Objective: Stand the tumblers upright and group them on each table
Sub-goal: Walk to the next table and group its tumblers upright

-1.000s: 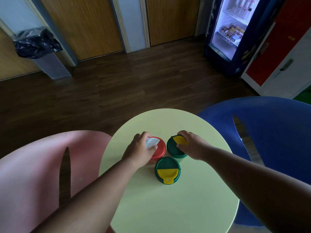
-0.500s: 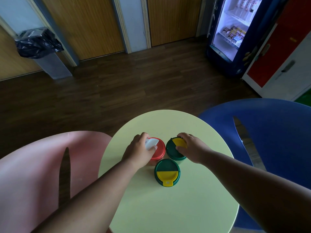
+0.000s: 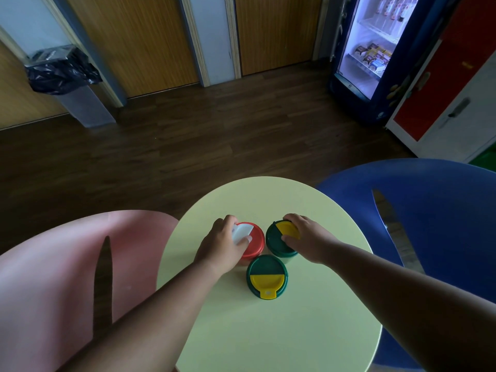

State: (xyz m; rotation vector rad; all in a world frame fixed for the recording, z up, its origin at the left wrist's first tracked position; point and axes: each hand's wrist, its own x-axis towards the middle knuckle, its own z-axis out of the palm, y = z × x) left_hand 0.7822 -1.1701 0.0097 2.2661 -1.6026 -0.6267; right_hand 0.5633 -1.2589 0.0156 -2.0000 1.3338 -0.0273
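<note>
We stand over a round table (image 3: 268, 331) with a pink chair (image 3: 53, 285) at our 9 o'clock and a blue chair (image 3: 434, 237) at our 3 o'clock; a bin (image 3: 69, 84) sits far off at 11 and a lit fridge (image 3: 367, 47) at 1. Three tumblers stand upright near the table's middle, lids up, in a tight triangle: the red tumbler (image 3: 253, 244) at 10 o'clock of the cluster, the far green tumbler (image 3: 279, 241) at 2, and the near green tumbler (image 3: 267, 276) at 6, free of both hands. They look to be touching or just beside one another; we cannot tell which. Our left hand (image 3: 221, 249) is curled over the red tumbler's lid and side, thumb on its white flap, fingers wrapped round the far edge. Our right hand (image 3: 308, 240) caps the far green tumbler the same way, thumb on the green lid just beside the yellow flap. We judge the grouping here nearly done. To finish well, we should press down lightly while sliding, so neither one tips, nudge both toward 6 o'clock, then lift the hands straight up so nothing drags.
</note>
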